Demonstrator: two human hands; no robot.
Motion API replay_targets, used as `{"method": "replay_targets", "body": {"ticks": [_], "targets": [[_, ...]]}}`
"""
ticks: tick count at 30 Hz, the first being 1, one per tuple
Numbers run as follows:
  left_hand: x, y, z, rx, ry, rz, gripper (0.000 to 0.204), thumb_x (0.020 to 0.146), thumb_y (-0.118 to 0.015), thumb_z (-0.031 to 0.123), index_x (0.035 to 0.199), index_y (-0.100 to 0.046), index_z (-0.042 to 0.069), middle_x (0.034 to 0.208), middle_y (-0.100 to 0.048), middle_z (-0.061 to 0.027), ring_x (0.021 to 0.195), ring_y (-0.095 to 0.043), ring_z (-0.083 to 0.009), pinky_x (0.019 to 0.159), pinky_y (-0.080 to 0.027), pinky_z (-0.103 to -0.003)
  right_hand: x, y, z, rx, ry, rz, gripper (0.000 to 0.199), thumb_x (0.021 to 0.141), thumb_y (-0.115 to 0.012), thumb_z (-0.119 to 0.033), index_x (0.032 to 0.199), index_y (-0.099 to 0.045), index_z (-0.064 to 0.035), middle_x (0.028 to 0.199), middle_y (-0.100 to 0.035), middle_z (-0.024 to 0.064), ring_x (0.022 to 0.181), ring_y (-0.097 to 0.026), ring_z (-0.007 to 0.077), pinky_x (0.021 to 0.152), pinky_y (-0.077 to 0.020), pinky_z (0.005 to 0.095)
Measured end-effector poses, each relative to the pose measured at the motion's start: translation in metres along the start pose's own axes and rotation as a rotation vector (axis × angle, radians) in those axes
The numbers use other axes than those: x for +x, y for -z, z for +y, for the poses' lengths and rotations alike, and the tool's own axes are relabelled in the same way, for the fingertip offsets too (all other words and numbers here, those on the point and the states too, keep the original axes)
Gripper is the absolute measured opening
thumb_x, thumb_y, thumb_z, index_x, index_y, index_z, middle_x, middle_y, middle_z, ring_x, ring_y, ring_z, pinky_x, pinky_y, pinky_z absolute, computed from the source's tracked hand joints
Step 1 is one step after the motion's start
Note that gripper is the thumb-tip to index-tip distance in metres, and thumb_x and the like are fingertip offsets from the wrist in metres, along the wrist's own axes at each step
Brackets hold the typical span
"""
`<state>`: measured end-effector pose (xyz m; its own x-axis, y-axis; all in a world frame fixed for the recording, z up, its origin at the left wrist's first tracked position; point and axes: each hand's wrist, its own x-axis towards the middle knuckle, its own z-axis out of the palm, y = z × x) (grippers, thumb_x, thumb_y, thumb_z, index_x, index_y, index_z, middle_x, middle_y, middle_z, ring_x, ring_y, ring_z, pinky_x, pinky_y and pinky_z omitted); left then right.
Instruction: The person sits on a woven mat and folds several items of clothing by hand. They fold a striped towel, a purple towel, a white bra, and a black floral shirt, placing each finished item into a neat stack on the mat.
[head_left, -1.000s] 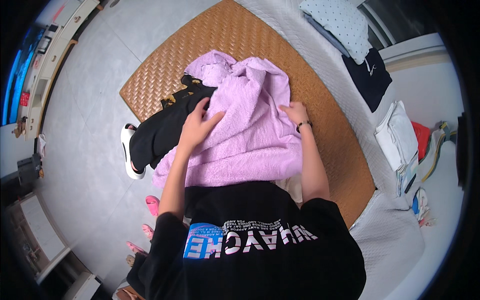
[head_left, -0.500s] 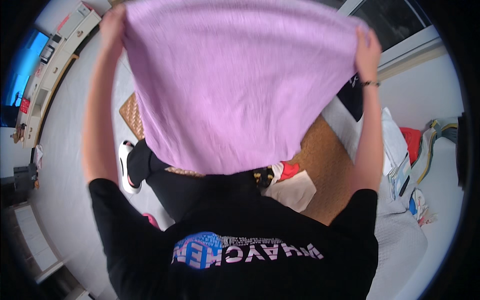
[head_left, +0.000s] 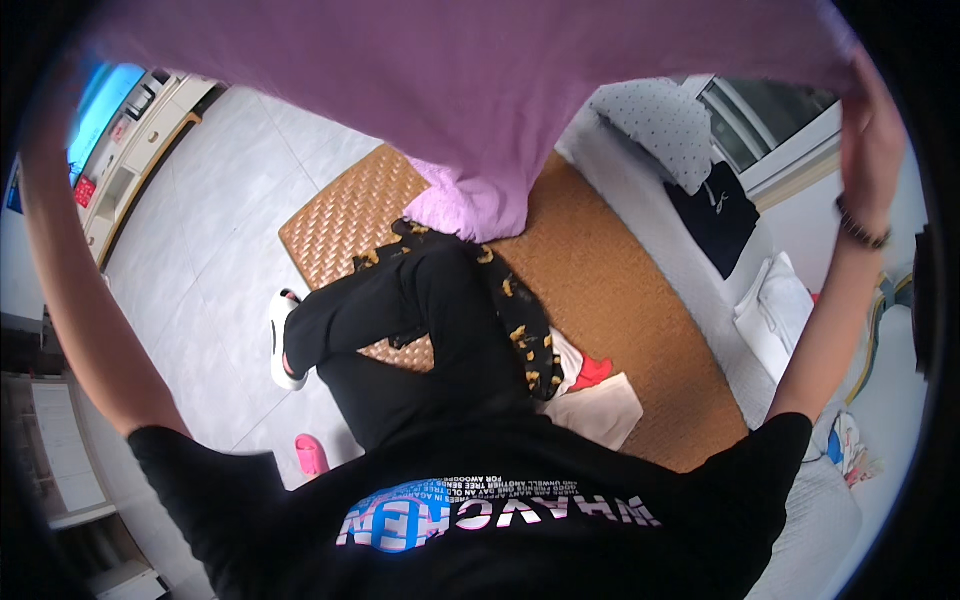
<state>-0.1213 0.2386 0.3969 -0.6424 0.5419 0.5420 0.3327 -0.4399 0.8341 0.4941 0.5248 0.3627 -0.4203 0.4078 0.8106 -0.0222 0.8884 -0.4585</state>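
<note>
I hold a large purple garment (head_left: 470, 90) spread wide and lifted high, so it fills the top of the view. My right hand (head_left: 865, 130), with a dark band at the wrist, grips its right edge. My left hand (head_left: 50, 110) is up at the dark left rim, mostly hidden behind the cloth, holding the other side. The garment's lower fold hangs down to the woven mat (head_left: 630, 310). Below it on the mat lies a black garment with yellow marks (head_left: 520, 320).
My leg in black trousers (head_left: 400, 310) ends in a white slipper (head_left: 280, 345); a pink slipper (head_left: 310, 455) lies on the grey tiles. A beige cloth (head_left: 605, 410) and a red piece (head_left: 592, 372) lie on the mat. A bed with a grey pillow (head_left: 660, 120), black garment (head_left: 715, 215) and white folded things (head_left: 780, 310) runs along the right.
The purple garment went from lying bunched on the mat to being lifted and spread in both hands. It now rises higher still, uncovering the mat and the patterned black garment.
</note>
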Motion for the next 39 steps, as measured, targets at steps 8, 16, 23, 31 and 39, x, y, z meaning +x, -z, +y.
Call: {"method": "replay_targets", "body": {"ticks": [8, 16, 23, 31, 39], "targets": [[-0.38, 0.106, -0.132, 0.644, 0.906, -0.64, 0.058, 0.089, -0.062, 0.018, 0.139, -0.04, -0.002, 0.14, -0.045, -0.0114, 0.127, -0.044, -0.0217, 0.106, -0.036, -0.037, -0.339, -0.1, -0.022, 0.334, -1.193, -0.491, 0.02, 0.073, -0.063, -0.004, 0.092, -0.066, -0.0008, 0.083, -0.066, 0.0011, 0.078, -0.059, 0.0066, 0.067, -0.0484, 0.0255], [-0.514, 0.121, -0.198, 0.758, 1.536, -1.307, 0.053, 0.066, -0.072, 0.018, 0.116, -0.061, 0.006, 0.104, -0.067, -0.0133, 0.097, -0.062, -0.023, 0.087, -0.048, -0.037, -0.415, -0.123, -0.006, -0.145, -1.251, -1.861, 0.039, 0.077, -0.071, -0.035, 0.101, -0.069, -0.0052, 0.09, -0.069, 0.0136, 0.083, -0.066, 0.0293, 0.076, -0.0509, 0.0384], [-0.343, 0.011, -0.272, 1.253, 0.551, -0.895, 0.054, 0.078, -0.065, 0.033, 0.125, -0.051, 0.011, 0.103, -0.065, -0.0214, 0.099, -0.062, -0.0387, 0.081, -0.05, -0.047, -0.31, -0.227, 0.09, -0.308, -0.656, -0.5, 0.044, 0.083, -0.066, -0.028, 0.114, -0.06, 0.0026, 0.108, -0.064, 0.0214, 0.102, -0.061, 0.0361, 0.089, -0.0477, 0.0405], [-0.297, -0.065, -0.437, 0.985, 0.66, -0.528, 0.073, 0.069, -0.071, 0.054, 0.123, -0.054, 0.009, 0.109, -0.062, -0.0257, 0.101, -0.061, -0.0396, 0.084, -0.05, -0.044, -0.273, -0.379, 0.244, -0.279, -1.004, -0.521, 0.057, 0.082, -0.063, -0.037, 0.128, -0.052, -0.0071, 0.134, -0.051, 0.0152, 0.125, -0.046, 0.0344, 0.102, -0.0321, 0.0584], [-0.323, -0.077, -0.428, 1.231, 0.44, -0.702, 0.028, 0.082, -0.059, 0.024, 0.105, -0.058, 0.009, 0.112, -0.059, -0.0218, 0.096, -0.059, -0.0452, 0.08, -0.051, -0.05, -0.228, -0.446, 0.291, -0.692, -1.101, -0.822, 0.04, 0.083, -0.057, -0.037, 0.112, -0.065, -0.01, 0.115, -0.063, 0.0152, 0.113, -0.056, 0.0362, 0.1, -0.0386, 0.0508]]}}
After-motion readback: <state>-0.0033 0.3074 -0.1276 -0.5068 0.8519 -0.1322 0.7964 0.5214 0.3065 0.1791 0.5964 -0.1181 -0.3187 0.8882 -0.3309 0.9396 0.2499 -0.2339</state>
